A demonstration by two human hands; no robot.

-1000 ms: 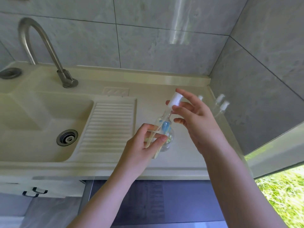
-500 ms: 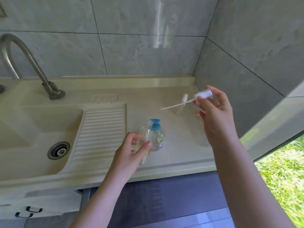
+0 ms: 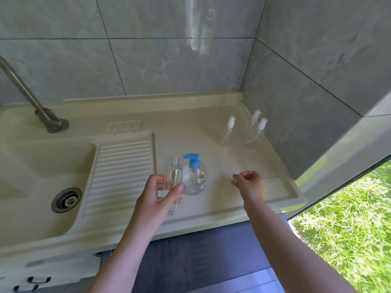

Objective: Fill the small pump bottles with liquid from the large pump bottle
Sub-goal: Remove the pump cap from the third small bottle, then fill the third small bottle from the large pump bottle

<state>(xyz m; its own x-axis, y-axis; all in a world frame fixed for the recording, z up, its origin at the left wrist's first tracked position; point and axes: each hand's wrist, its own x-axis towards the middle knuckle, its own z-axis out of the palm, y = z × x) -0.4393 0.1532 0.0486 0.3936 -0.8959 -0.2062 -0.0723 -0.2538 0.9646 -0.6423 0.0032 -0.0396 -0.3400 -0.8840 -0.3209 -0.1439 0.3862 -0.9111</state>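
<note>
Dead centre of the frame, the small open bottle (image 3: 174, 182) sits in the left hand (image 3: 157, 194), fingers and thumb curled round its clear body, neck bare and pointing up. Cap's off, and by the look of it nothing has gone in yet: it reads as see-through top to bottom, so call the task barely started.

Just right of it, touching or near enough, stands the large pump bottle (image 3: 194, 175) on the counter (image 3: 211, 142), blue pump head on, rounded clear body with liquid showing low down. That pump hasn't been aimed at the open neck yet.

Further right, the right hand (image 3: 249, 182) hovers low over the counter with fingers curled together; something small and pale (image 3: 235, 171) peeks at the fingertips, likely the removed pump top, but it's too blurred to be sure what's pinched there.

Up toward the right-hand wall, three more small pump bottles (image 3: 243, 132) wait with white tops on, all seemingly empty. So: one opened, none filled, four to do.

At the left of the frame, the ribbed drainboard (image 3: 120, 170), the sink (image 3: 38, 166) with its drain and the tap (image 3: 27, 92).
</note>
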